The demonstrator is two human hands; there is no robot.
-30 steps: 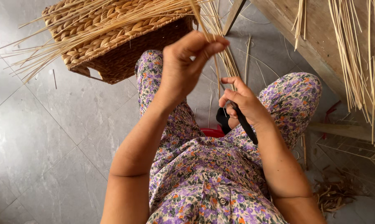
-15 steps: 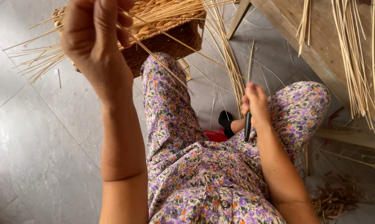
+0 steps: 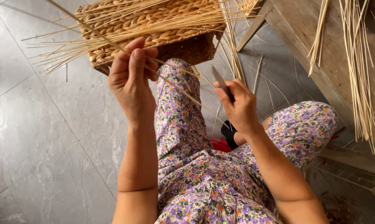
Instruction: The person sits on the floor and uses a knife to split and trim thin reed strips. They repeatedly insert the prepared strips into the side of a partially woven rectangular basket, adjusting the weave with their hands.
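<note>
Between the two raised hands a thin pale reed strip is stretched on a slant, running from up and beyond the left hand down toward the right hand. The strip is pinched by the left hand, whose fingers are curled shut around it with the thumb laid upward along them. A small knife with a grey blade is gripped in the right hand, fingers folded tight on the handle, blade pointing up and away from the palm; whether the blade touches the strip cannot be told. Just beyond the left hand a woven basket is seen, with a sheaf of loose reeds laid across its top. Past the right hand, further reeds are hung over a wooden bench. Beneath both hands, knees in floral fabric are seen above a grey tiled floor
</note>
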